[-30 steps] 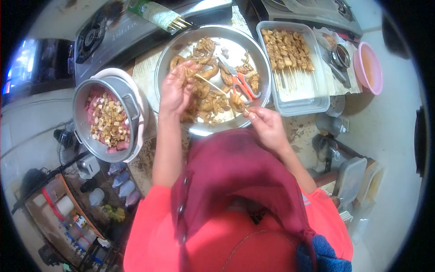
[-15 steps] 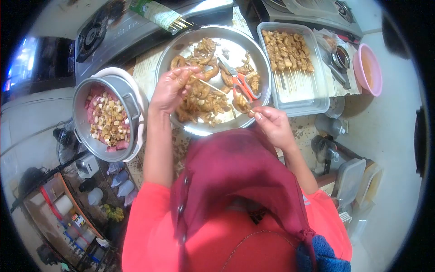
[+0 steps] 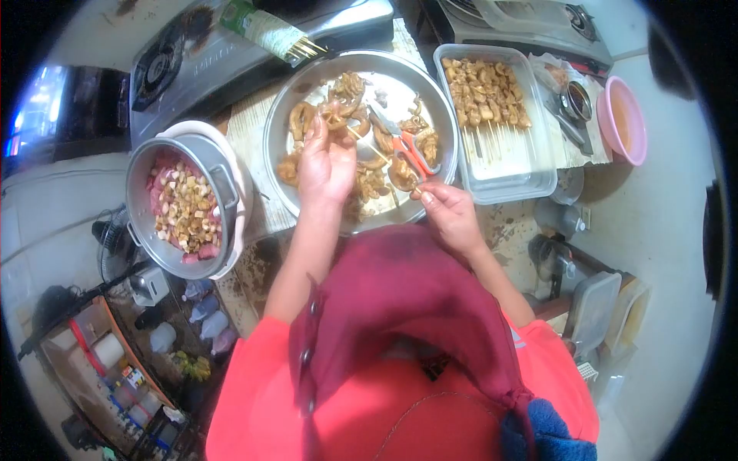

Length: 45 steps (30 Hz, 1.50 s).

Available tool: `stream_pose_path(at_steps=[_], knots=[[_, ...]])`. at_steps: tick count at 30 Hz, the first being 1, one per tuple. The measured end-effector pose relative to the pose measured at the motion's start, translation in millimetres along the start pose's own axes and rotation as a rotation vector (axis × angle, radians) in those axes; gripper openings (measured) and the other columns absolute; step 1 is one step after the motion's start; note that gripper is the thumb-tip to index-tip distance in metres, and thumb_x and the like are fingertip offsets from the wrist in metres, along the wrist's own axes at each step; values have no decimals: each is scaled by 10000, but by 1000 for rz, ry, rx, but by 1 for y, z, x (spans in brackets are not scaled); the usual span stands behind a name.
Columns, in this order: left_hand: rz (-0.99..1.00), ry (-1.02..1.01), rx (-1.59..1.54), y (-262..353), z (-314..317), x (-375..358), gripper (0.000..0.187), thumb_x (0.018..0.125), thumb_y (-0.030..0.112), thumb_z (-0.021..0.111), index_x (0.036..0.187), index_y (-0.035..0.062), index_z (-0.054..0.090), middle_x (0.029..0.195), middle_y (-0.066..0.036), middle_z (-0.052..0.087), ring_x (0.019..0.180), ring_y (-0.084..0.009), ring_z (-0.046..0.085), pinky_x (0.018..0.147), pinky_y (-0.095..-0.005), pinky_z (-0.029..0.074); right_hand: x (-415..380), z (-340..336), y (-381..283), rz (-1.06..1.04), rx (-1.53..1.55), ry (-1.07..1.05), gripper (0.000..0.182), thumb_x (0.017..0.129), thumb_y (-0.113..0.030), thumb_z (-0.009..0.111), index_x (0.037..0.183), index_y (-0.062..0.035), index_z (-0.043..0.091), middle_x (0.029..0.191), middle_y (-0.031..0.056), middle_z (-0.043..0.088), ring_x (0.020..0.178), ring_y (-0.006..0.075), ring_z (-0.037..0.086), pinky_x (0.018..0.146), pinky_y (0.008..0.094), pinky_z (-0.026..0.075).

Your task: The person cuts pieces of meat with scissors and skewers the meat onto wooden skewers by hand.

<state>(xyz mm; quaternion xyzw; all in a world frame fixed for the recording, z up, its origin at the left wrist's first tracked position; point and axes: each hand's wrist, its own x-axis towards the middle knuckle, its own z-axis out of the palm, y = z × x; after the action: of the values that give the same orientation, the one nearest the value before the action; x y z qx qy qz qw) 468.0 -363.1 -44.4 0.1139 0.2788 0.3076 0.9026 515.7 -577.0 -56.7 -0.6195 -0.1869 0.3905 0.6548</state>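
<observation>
My left hand [image 3: 327,165], palm turned upward, has its fingers closed around a thin bamboo skewer [image 3: 369,146] over the pan; brown meat shows at the fingertips. Between thumb and fingertips, my right hand [image 3: 447,215] pinches the end of a brown cooked meat piece [image 3: 403,174] near the front rim. Both hands are over the wide round metal pan [image 3: 278,180]. Coiled brown cooked meat, which looks like intestine [image 3: 301,119], lies inside it. Orange-handled scissors [image 3: 407,146] rest in the pan, blades toward the back.
To the right, a clear plastic tub [image 3: 511,184] holds several filled skewers [image 3: 486,92]. A metal pot [image 3: 137,188] of pink and pale chopped pieces stands left. Behind lie a pack of skewers [image 3: 265,29] and a gas stove [image 3: 207,69]. A pink bowl [image 3: 621,119] is far right.
My left hand has moved right and turned palm up, carrying the skewer. My right hand has shifted slightly left, still pinching the meat piece.
</observation>
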Motion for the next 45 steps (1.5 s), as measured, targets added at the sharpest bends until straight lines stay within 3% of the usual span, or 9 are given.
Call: stream_pose_path(at_steps=[3,6,12,21,30,33,36,39,45], knots=[[111,-70,118,-1,3,1,185,928,112,430,1102,60,464,1027,-84,559,884,-164,552,706,-287,450,2,-3,-4,11,-119,-32,188,878,-72,522,986,65,593,948,75,612,877,118,539,802,247,412],[215,-84,190,1,10,0,195,919,89,433,1091,-2,450,982,-148,545,984,-277,538,869,-369,470,6,-8,-19,10,-294,-71,192,869,-68,524,981,68,599,934,84,625,875,125,554,806,249,422],[309,-121,549,11,14,3,176,917,15,398,1089,-21,414,932,-142,545,855,-236,591,748,-325,515,8,-13,-40,16,-444,-125,200,860,-75,518,969,70,602,871,92,646,806,118,571,757,252,444],[-51,-217,947,48,10,0,206,897,51,464,1088,-15,423,932,-139,575,867,-232,606,789,-328,518,4,-25,-57,56,-394,-184,200,844,-81,534,991,25,618,818,129,653,752,136,588,697,271,459],[-261,-293,624,66,-5,5,213,872,50,511,1066,-14,453,979,-177,583,915,-277,606,803,-344,528,6,-17,-34,96,-139,-173,193,861,-94,548,964,51,622,841,47,633,775,81,541,707,233,435],[-186,-185,494,55,-7,7,219,879,59,504,1079,-13,451,994,-175,580,940,-277,595,819,-356,522,6,-2,-28,66,-145,-84,181,863,-85,546,954,51,623,849,36,623,783,74,532,715,223,427],[112,123,103,19,-10,17,209,905,98,473,1075,-19,436,999,-196,562,895,-281,596,809,-384,508,5,16,-18,45,-210,-34,179,860,-91,541,946,42,624,784,48,622,735,79,526,675,239,429],[161,130,70,9,-12,14,218,932,131,411,1079,-25,454,1022,-175,555,903,-262,587,824,-351,517,4,20,-19,38,-216,-47,188,862,-113,536,934,36,625,698,41,589,669,82,504,623,253,420],[-114,-44,468,37,-24,16,250,928,153,433,1080,-40,474,941,-156,565,867,-265,600,767,-337,541,6,-1,-13,103,-248,-182,201,860,-127,532,932,36,627,678,29,576,648,81,498,601,250,415]])
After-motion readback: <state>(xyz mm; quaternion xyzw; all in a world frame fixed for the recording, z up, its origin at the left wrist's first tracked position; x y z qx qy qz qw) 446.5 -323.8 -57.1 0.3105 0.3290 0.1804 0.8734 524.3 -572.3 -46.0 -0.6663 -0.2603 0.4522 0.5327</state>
